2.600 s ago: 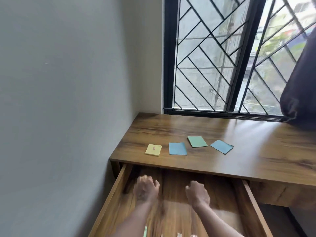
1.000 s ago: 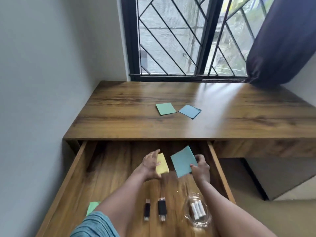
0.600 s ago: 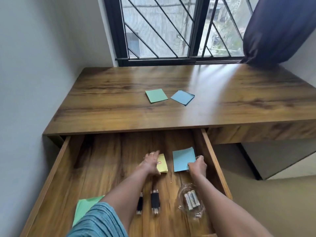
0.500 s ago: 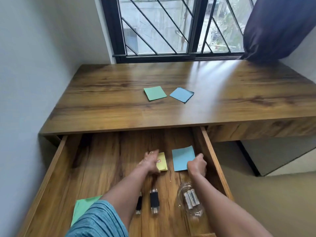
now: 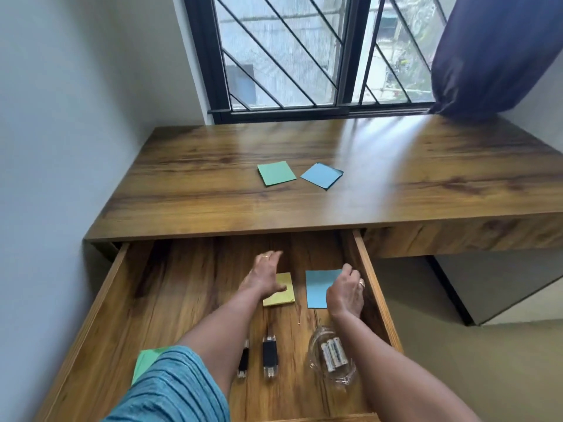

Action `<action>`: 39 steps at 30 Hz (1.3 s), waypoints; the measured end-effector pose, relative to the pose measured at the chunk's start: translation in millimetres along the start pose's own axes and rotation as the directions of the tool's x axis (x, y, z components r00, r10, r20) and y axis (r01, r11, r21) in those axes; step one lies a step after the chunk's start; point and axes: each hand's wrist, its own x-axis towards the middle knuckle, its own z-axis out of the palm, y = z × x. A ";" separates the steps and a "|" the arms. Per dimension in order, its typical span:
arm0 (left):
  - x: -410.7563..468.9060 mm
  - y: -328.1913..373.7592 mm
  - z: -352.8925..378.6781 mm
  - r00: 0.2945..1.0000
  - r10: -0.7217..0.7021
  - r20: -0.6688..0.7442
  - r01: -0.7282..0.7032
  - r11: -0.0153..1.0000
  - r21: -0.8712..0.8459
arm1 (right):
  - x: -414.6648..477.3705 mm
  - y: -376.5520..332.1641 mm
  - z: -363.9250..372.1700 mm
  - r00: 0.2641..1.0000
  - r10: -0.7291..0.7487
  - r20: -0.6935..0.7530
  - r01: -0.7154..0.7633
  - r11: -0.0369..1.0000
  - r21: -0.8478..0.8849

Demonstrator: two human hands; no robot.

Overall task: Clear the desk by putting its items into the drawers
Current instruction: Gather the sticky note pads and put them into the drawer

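The wooden desk (image 5: 411,178) has its left drawer (image 5: 372,284) pulled out. A yellow sticky pad (image 5: 282,295) and a blue note (image 5: 318,287) lie flat on the drawer floor. My left hand (image 5: 263,275) hovers over the yellow pad's left side with its fingers stretched forward, holding nothing. My right hand (image 5: 345,292) covers the blue note's right edge, its fingers curled at the note's top right corner. On the desktop lie a green note (image 5: 276,173) and a second blue note (image 5: 322,179), side by side.
Nearer me in the drawer lie two black clip-like items (image 5: 270,356), a clear bag of batteries (image 5: 332,354) and a green paper (image 5: 146,360). A wall borders the desk on the left. A barred window and a dark curtain (image 5: 493,50) stand behind it.
Both hands carried the yellow pad and blue note from the desktop down into the drawer. My left hand has since let go of the pad and reaches forward. The blue note now lies flat.
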 end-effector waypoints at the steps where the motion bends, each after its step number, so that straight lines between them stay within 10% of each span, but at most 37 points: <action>1: -0.2 4.1 -6.6 0.997 0.014 -0.072 -0.014 1.000 -0.002 | 3.8 -3.7 -6.8 0.999 -0.051 -0.013 0.051 0.999 0.015; 9: 58.5 21.1 -77.1 0.961 0.044 -0.273 -0.029 0.998 0.057 | 82.4 -53.8 -42.5 0.965 -0.228 -0.127 0.233 0.972 0.020; 28: 281.4 22.7 -163.1 0.983 -0.170 0.064 0.145 0.948 0.284 | 295.7 -151.1 -39.0 0.962 -0.040 0.270 0.099 0.973 -0.209; 39: 210.1 4.3 -160.8 0.946 -0.293 -0.135 0.278 0.953 -0.121 | 233.7 -144.9 -48.5 0.948 0.144 0.284 -0.130 0.989 -0.065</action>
